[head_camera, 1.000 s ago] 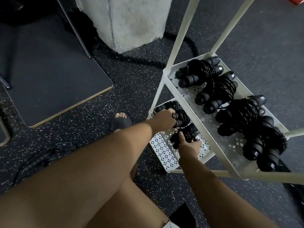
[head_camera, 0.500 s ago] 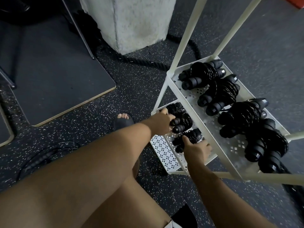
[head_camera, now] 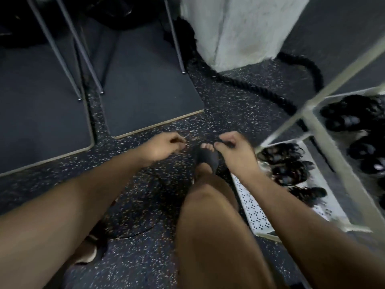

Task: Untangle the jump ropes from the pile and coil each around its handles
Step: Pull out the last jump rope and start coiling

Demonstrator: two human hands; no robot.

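Frame heavily motion-blurred.

Left hand [head_camera: 164, 146]: held over the speckled rubber floor [head_camera: 145, 257], fingers loosely curled, nothing in it. Released.

Right hand [head_camera: 234, 149]: held over the toes of a foot in a black slide sandal [head_camera: 206, 158], just left of the white rack [head_camera: 252, 211]. Thumb and forefinger pinch a thin dark strand [head_camera: 223, 142]. Blur prevents telling whether it is a jump-rope cord.

Jump ropes: all those clearly seen are coiled around their handles and sit on the rack at the right.
- Lower perforated shelf: three coiled bundles [head_camera: 280, 156] in a row, well right of the right hand and not touched.
- Upper shelf: more coiled bundles [head_camera: 343, 116] near the frame's right edge; count uncertain.

Surroundings:
- A thick black battle rope [head_camera: 239, 86] runs along the floor around the base of a pale concrete pillar [head_camera: 239, 28].
- Two dark mats [head_camera: 145, 90] lie side by side at upper left.
- Thin metal legs [head_camera: 66, 49] stand on the mats.
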